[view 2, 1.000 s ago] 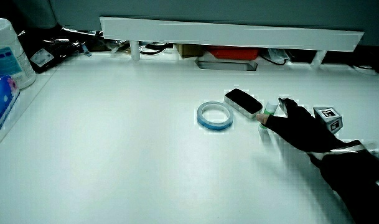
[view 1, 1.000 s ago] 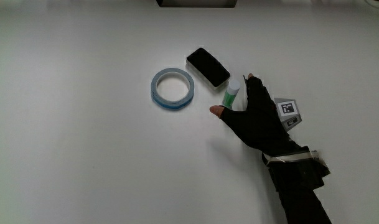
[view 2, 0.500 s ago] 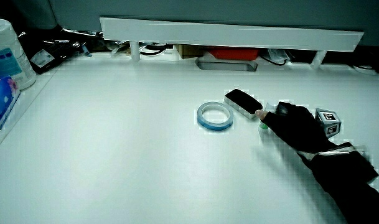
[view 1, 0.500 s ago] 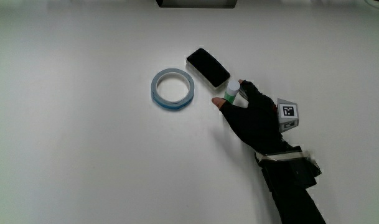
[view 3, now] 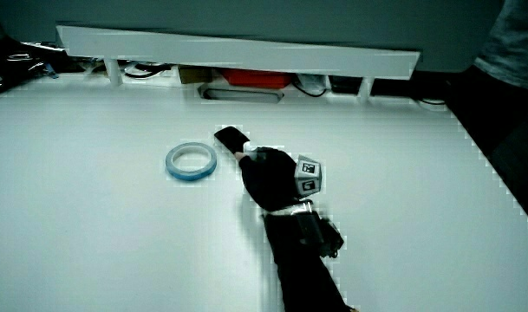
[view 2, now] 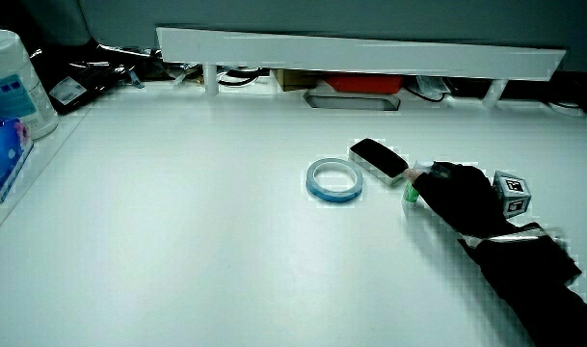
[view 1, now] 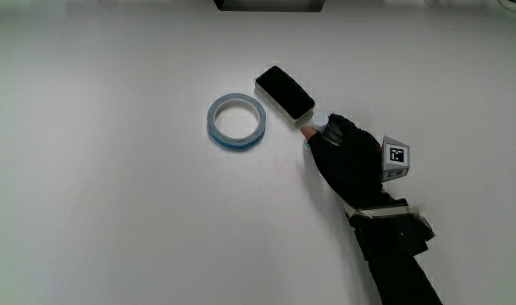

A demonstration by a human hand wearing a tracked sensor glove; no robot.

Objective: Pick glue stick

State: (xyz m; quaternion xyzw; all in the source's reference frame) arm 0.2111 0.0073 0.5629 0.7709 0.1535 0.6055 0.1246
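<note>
The glue stick [view 1: 320, 122] is green with a white cap and lies beside the black case [view 1: 284, 91]. Only its white cap shows in the main view; a bit of its green body [view 2: 410, 195] shows in a side view. The gloved hand [view 1: 346, 155] lies over it with fingers curled around it, the patterned cube [view 1: 394, 157] on its back. In both side views the hand [view 2: 454, 192] [view 3: 268, 176] rests low on the table on the stick.
A blue tape ring [view 1: 235, 121] lies beside the black case. A white container [view 2: 13, 82] and a blue packet [view 2: 2, 154] stand at the table's edge. A low white partition [view 2: 360, 50] runs along the table, with cluttered items under it.
The hand has slid forward over the glue stick toward the black case and its fingers have curled shut around the stick, covering most of the green body.
</note>
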